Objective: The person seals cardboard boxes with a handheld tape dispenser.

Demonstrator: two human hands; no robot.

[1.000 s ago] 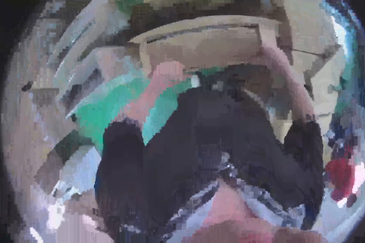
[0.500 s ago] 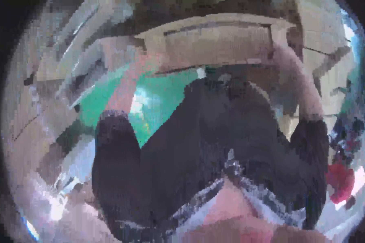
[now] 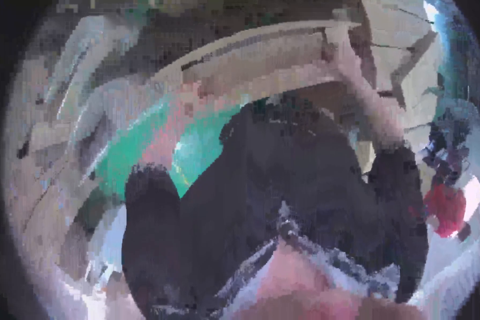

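A wide beige box-like object (image 3: 261,66), with a raised curved rim, spans the upper middle of the view, in front of my dark-clothed body. At its left end is my left hand (image 3: 189,101), smeared by blur, its fingers not distinguishable. My right hand (image 3: 340,50) is at the object's right end, wrapped against its side, with the fingers blurred. Both forearms reach forward from dark sleeves. Beneath the left forearm lies a bright green surface (image 3: 197,152).
Pale, blurred shapes (image 3: 90,53) stand at the upper left. A red object (image 3: 445,210) lies at the far right, beside a white one (image 3: 473,197). Light panels (image 3: 410,69) with dark lines show at the upper right. Dark items (image 3: 450,144) are clustered on the right.
The beige object now appears tilted, its left end lower and its right end shifted left. My right hand has moved left with it. The surroundings have also shifted in the view.
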